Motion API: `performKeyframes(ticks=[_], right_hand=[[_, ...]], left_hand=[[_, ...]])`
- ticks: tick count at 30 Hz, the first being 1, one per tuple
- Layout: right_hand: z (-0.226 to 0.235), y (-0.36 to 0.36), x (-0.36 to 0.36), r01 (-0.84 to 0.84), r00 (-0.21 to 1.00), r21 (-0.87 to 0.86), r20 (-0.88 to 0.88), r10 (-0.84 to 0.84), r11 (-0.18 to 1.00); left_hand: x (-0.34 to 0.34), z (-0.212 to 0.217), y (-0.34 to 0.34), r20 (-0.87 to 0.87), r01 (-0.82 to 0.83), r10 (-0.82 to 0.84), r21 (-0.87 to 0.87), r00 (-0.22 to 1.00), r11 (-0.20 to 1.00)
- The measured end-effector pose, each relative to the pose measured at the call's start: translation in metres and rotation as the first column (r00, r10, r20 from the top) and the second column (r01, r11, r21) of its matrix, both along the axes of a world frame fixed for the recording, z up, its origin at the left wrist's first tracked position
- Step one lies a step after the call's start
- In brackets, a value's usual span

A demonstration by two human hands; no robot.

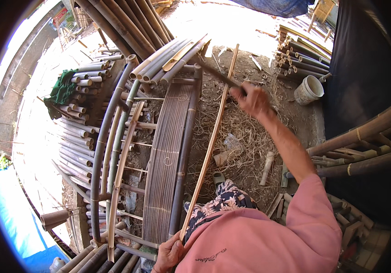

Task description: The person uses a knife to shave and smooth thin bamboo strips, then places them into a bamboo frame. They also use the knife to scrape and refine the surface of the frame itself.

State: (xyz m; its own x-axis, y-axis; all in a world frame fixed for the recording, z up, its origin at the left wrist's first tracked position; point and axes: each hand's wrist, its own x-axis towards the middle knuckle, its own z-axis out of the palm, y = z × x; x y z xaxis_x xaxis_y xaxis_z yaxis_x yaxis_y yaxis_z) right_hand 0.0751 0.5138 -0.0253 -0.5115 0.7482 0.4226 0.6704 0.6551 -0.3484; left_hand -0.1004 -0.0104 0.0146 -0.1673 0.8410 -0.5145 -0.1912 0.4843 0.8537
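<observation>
A long, thin bamboo strip (pixel 209 152) slants across the middle of the view, its lower end against my pink shirt. My left hand (pixel 169 253) is closed round that lower end. Farther up, my right hand (pixel 252 100) grips a long dark-bladed knife (pixel 220 76), somewhat blurred. Its blade points up and left and crosses the strip near the far end; I cannot tell whether they touch. Left of the strip stands a bamboo bench frame (pixel 184 166) with a dark slatted panel (pixel 166 150). A split bamboo length (pixel 125 168) leans along its left side.
Several cut bamboo poles (pixel 170 59) lie across the bench's far end. Stacked poles (pixel 75 141) fill the left; another stack (pixel 300 57) lies far right beside a white bucket (pixel 309 90). Shavings (pixel 236 159) cover the ground. Bamboo furniture (pixel 359 136) stands at the right.
</observation>
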Motion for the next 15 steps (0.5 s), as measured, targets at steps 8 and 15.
performKeyframes(ticks=[8, 15], right_hand=[[0.02, 0.075, 0.052, 0.238, 0.968, -0.102, 0.112, -0.227, 0.966], [0.062, 0.098, 0.081, -0.007, 0.827, -0.674, -0.42, -0.375, 0.738]], left_hand=[[-0.004, 0.008, -0.018, -0.077, 0.021, -0.021, -0.001, 0.997, 1.0], [-0.011, -0.036, -0.05, -0.154, -0.057, 0.042, -0.096, 0.987, 0.994]])
